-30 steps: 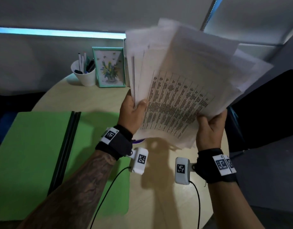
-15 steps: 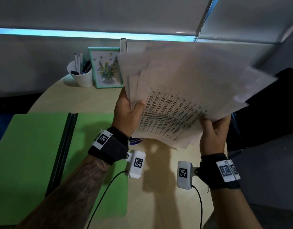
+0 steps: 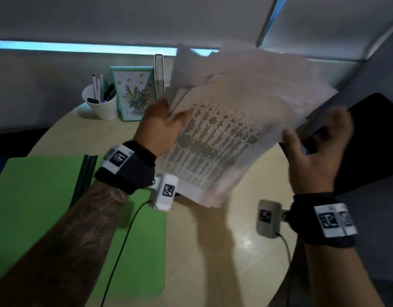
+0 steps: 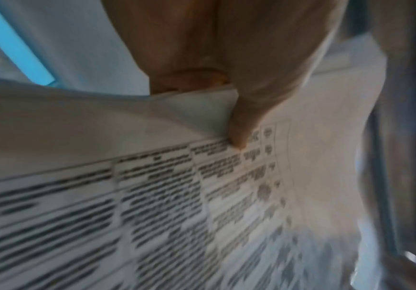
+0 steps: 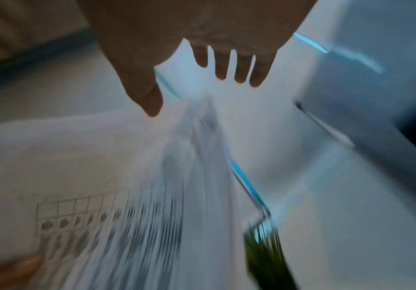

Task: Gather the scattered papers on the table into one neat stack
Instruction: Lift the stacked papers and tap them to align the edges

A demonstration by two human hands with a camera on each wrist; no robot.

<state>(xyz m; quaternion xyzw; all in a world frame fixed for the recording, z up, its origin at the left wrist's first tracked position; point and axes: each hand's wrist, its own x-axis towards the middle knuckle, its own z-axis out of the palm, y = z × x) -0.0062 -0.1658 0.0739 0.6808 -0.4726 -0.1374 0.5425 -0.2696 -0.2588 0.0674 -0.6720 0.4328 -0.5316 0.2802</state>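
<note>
A loose bundle of white papers [image 3: 231,129] with a printed table on the top sheet hangs tilted above the round table [image 3: 213,251]. My left hand [image 3: 162,127] pinches the bundle's left edge, thumb on top; the left wrist view shows the thumb [image 4: 239,133] pressing the printed sheet [image 4: 152,196]. My right hand [image 3: 317,149] is off the papers at their right edge, fingers spread and blurred. In the right wrist view the spread fingers [image 5: 226,66] hover above the papers [image 5: 127,196] without touching. The sheets are fanned out unevenly.
An open green folder [image 3: 40,207] lies on the table's left side. A white pen cup [image 3: 100,105], a framed flower picture [image 3: 135,96] and an upright book [image 3: 159,74] stand at the back. A black chair [image 3: 372,138] is at the right.
The right hand has let go of the bundle's lower right corner and moved right with fingers spread. The papers have tipped lower and flatter, held by the left hand alone.
</note>
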